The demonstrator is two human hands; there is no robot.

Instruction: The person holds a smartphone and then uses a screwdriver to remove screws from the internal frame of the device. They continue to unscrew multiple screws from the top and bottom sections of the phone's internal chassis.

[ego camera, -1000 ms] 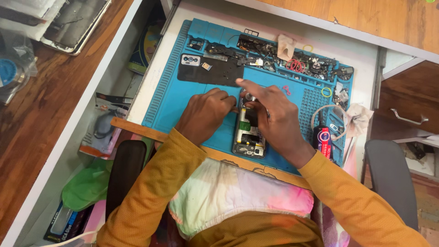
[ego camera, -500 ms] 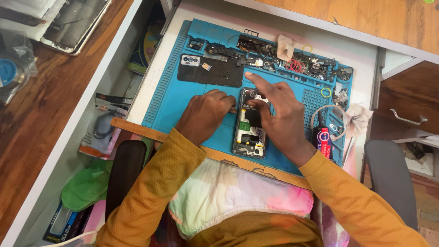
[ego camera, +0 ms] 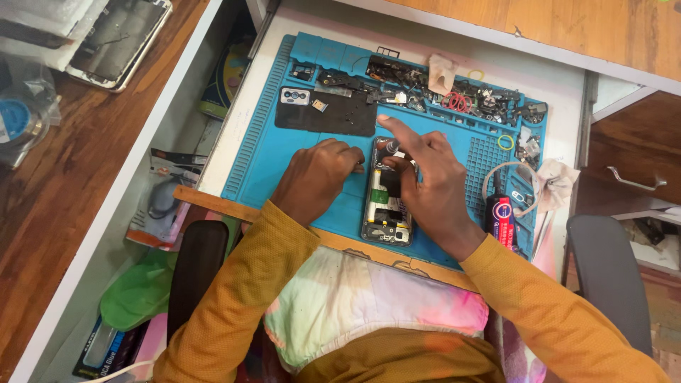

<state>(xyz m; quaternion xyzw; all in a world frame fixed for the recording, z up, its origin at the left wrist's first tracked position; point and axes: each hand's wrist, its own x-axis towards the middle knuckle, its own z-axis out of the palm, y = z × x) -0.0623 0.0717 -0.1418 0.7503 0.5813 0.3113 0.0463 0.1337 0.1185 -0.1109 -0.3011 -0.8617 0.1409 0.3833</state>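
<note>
The left hand is bracing the opened phone on the blue mat, its grip curled shut against the edge; the right hand is pinching a part inside it, forefinger raised

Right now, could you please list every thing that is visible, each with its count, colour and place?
Opened smartphone with bare circuit boards: 1, black and green, middle of mat, under both hands.
Rubber work mat: 1, blue, on white desk.
Removed phone back cover: 1, black, upper left of mat.
Small loose phone parts: many, dark, along mat's top edge.
Cylindrical tube: 1, black and red, mat's right side.
Crumpled cloth: 1, whitish, mat's right edge.
Flat phone panel: 1, grey, wooden surface at top left.
Green bag: 1, lower left.
Left hand: on mat, touching phone's left edge.
Right hand: on phone, forefinger extended.
</note>
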